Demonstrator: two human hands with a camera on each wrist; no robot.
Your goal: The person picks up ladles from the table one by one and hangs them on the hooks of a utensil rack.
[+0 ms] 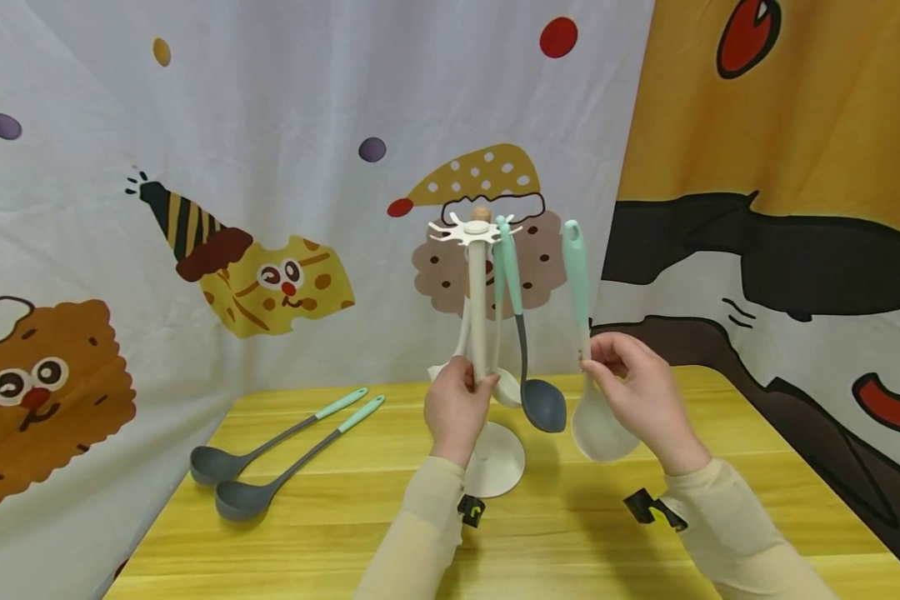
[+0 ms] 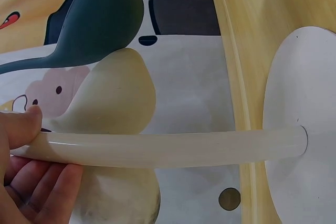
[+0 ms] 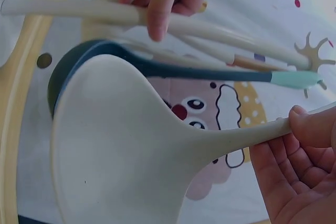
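Note:
My left hand (image 1: 459, 408) grips the white pole (image 2: 173, 149) of an upright utensil stand, whose round base (image 1: 504, 467) is on the table. At its top is a hook ring (image 1: 474, 230). A dark grey ladle (image 1: 543, 406) with a mint handle hangs there, along with white-headed utensils (image 1: 507, 389) partly hidden behind the pole. To the right of the stand, my right hand (image 1: 640, 392) pinches the stem of a white ladle (image 3: 126, 129), held upright with its mint handle on top and its bowl below, apart from the hooks.
Two dark grey ladles (image 1: 243, 500) with mint handles lie side by side on the left of the wooden table (image 1: 330, 550). Behind the table hangs a cartoon-printed cloth (image 1: 285, 100).

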